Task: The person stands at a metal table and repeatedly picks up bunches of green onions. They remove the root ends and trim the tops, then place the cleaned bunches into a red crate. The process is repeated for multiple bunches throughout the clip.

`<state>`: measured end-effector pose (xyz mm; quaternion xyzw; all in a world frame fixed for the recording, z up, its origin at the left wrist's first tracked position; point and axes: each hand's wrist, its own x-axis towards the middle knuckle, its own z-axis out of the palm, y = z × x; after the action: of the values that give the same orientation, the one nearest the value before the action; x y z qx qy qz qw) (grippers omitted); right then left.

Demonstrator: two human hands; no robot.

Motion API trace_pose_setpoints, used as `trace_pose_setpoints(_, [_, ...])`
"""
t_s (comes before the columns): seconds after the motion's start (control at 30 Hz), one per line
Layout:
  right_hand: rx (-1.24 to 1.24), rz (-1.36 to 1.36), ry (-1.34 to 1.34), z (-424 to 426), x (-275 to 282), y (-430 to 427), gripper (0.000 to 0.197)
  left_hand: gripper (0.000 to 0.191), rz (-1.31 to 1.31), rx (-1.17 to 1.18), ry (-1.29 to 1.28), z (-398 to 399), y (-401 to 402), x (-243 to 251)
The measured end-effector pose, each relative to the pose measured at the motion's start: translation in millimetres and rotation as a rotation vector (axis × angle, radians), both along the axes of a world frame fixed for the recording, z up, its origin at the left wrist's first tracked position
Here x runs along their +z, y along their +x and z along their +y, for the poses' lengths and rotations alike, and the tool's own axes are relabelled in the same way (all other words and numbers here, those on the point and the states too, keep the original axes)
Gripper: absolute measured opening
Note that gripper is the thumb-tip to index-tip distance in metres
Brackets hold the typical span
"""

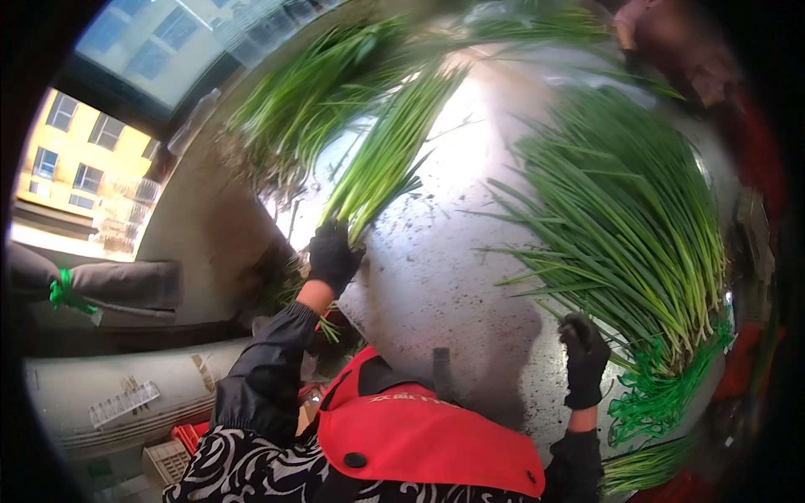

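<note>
My left hand [334,256], in a black glove, is closed around the pale lower stems of a bunch of green onions [390,151] that fans away from me over the metal table [427,270]. My right hand [583,358], gloved in black too, is raised with curled fingers near the table's right side; whether it pinches a thin leaf is unclear. Beside it lies a large pile of green onions [616,207], roots towards the right edge. Green plastic netting or twine [648,402] sits at the pile's near end, right of my right hand.
More green onions [314,82] with soil on their roots lie at the back left. Another person [704,69] is at the back right. Loose soil dots the tabletop. A bundle of green onions [648,468] lies at the lower right. A beige plastic crate [166,462] stands at the lower left.
</note>
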<state>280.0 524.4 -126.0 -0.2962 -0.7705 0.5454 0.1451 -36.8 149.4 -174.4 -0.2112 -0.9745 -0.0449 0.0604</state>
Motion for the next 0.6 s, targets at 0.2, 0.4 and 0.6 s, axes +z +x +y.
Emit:
trace_pose_setpoints(0.2, [0.041,-0.103,-0.248,-64,-20,28,0.021,0.052,-0.394,0.19,0.029,0,-19,6])
trace_pose_setpoints(0.4, [0.203,-0.094,-0.182,-98,-19,23,0.028,0.039,-0.55,0.088,0.518,34,28,30])
trace_pose_setpoints(0.6, [0.45,-0.005,-0.366,-129,-68,-16,0.038,0.037,-1.074,0.049,0.832,59,102,2])
